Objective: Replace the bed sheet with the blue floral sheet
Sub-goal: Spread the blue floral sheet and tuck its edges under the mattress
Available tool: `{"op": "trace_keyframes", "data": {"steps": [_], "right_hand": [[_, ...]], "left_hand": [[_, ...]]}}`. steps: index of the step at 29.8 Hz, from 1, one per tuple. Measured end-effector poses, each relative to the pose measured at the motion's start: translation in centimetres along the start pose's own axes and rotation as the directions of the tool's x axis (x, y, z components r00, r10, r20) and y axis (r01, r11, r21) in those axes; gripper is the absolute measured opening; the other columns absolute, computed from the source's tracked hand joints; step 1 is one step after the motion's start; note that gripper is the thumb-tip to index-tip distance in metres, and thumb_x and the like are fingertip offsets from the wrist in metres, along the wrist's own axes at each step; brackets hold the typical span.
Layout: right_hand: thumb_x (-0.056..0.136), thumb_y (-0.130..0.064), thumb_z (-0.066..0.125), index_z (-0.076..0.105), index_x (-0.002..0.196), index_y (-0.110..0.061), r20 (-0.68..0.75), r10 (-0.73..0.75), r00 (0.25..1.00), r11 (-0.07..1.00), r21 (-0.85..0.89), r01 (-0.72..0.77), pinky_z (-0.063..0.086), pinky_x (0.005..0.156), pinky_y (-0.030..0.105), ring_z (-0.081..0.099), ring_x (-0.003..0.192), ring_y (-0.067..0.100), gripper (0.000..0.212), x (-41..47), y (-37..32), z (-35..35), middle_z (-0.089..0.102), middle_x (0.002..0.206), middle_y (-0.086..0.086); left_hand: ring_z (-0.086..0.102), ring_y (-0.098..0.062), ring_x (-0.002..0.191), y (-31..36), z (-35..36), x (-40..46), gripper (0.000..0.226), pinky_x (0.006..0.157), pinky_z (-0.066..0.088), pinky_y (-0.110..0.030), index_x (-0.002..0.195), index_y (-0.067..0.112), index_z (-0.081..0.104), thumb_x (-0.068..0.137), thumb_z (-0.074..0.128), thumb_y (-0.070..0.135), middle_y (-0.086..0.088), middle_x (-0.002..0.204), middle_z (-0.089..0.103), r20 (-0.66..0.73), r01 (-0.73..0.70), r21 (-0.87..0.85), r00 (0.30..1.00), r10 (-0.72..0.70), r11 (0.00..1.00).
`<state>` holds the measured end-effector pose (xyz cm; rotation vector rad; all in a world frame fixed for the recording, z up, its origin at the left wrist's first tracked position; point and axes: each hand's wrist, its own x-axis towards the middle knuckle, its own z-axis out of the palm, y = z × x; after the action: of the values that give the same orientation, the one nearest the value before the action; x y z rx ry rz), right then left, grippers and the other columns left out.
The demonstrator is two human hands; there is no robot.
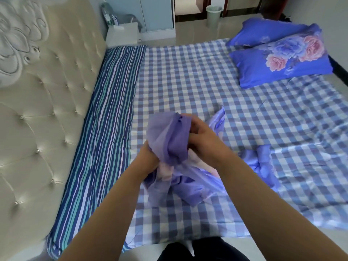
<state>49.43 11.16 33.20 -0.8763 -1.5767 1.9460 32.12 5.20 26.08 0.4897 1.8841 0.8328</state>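
Note:
A blue-and-white checked sheet (188, 81) covers the bed. Bunched above its near middle is the blue floral sheet (169, 140), partly lifted, with more of it lying crumpled at the right. My left hand (148, 161) grips the bundle from below on its left side. My right hand (203, 140) grips the fabric on its right side, fingers curled into the folds. Both forearms reach in from the bottom of the head view.
A striped mattress cover (105, 119) shows beside the padded cream headboard (37, 110) on the left. Two blue floral pillows (278, 61) lie at the far right corner. A white nightstand (122, 33) and a pale bin (213, 15) stand beyond the bed.

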Motion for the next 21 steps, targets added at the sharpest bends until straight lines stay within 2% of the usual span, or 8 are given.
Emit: {"op": "trace_keyframes", "data": {"steps": [3,5,7,9,11,14,17,21], "right_hand": [[0.07,-0.046,0.079,0.025,0.144,-0.031,0.077,0.121,0.99,0.822,-0.567,-0.056,0.034,0.11,0.039,0.031,0.137,0.016,0.093,2.0,3.6,-4.9,0.029,0.151,-0.004],[0.042,-0.083,0.068,0.007,0.149,-0.032,0.147,0.226,0.963,0.487,-0.873,0.019,0.024,0.113,0.048,0.013,0.145,0.019,0.133,3.4,6.5,-6.1,0.011,0.157,-0.004],[0.024,-0.097,0.05,0.009,0.149,-0.029,0.155,0.238,0.959,0.396,-0.917,0.05,0.02,0.113,0.051,0.008,0.146,0.022,0.148,4.8,9.1,-5.5,0.01,0.157,-0.002],[0.031,-0.096,0.053,0.023,0.145,-0.027,0.175,0.229,0.958,0.451,-0.891,0.055,0.029,0.109,0.046,0.023,0.14,0.024,0.136,6.1,10.6,-4.6,0.028,0.149,-0.002],[0.059,-0.065,0.072,0.034,0.138,-0.026,0.184,0.301,0.936,0.517,-0.856,0.002,0.041,0.098,0.039,0.047,0.121,0.022,0.096,6.9,10.1,-4.0,0.049,0.134,-0.001],[0.079,-0.031,0.073,0.041,0.136,-0.018,0.38,0.514,0.769,0.619,-0.785,-0.026,0.046,0.086,0.024,0.053,0.101,0.012,0.067,8.1,9.1,-4.1,0.058,0.124,0.002],[0.072,-0.039,0.078,0.051,0.133,-0.02,0.575,0.609,0.546,0.686,-0.728,0.001,0.044,0.103,0.031,0.056,0.115,0.011,0.07,8.3,7.7,-3.9,0.06,0.126,-0.009],[0.085,-0.03,0.07,0.066,0.114,-0.018,0.587,0.763,0.272,0.636,-0.758,-0.149,0.046,0.101,0.031,0.064,0.102,0.01,0.032,5.8,9.9,-3.3,0.07,0.109,-0.006]], "left_hand": [[0.053,-0.011,0.053,3.3,-0.9,-1.5,0.008,0.049,0.043,-0.013,0.092,0.008,0.057,0.085,0.062,0.007,-0.007,0.06,0.055,-0.061,-0.129,-0.301,0.991,0.116,0.945],[0.057,-0.011,0.056,5.8,-1.5,-3.2,0.023,0.062,0.049,-0.022,0.082,0.019,0.055,0.062,0.066,0.018,0.0,0.063,0.059,-0.09,-0.273,-0.411,0.962,0.26,0.87],[0.059,-0.016,0.069,7.9,-1.8,-4.5,0.03,0.074,0.05,-0.031,0.086,0.022,0.059,0.059,0.069,0.028,0.001,0.073,0.063,-0.127,-0.356,-0.475,0.933,0.338,0.805],[0.065,-0.009,0.073,9.7,-2.3,-5.0,0.023,0.071,0.055,-0.025,0.094,0.026,0.059,0.073,0.069,0.025,0.005,0.082,0.068,-0.311,-0.476,-0.386,0.874,0.374,0.79],[0.062,0.004,0.075,10.9,-3.7,-5.3,0.017,0.076,0.052,-0.017,0.097,0.027,0.056,0.087,0.062,0.015,0.007,0.09,0.063,-0.516,-0.611,-0.144,0.718,0.468,0.779],[0.058,0.011,0.08,10.4,-6.4,-5.6,0.032,0.077,0.041,-0.004,0.112,0.006,0.057,0.081,0.061,0.012,0.002,0.101,0.061,-0.581,-0.642,0.16,0.553,0.597,0.75],[0.059,0.001,0.084,7.7,-8.3,-5.8,0.049,0.079,0.042,-0.009,0.109,0.012,0.057,0.067,0.06,0.037,0.003,0.1,0.062,-0.582,-0.519,0.226,0.607,0.541,0.825],[0.061,-0.001,0.076,6.0,-7.7,-6.3,0.016,0.078,0.047,-0.024,0.091,0.022,0.066,0.081,0.061,0.01,0.008,0.082,0.067,-0.646,-0.597,-0.09,0.644,0.41,0.797]]}}
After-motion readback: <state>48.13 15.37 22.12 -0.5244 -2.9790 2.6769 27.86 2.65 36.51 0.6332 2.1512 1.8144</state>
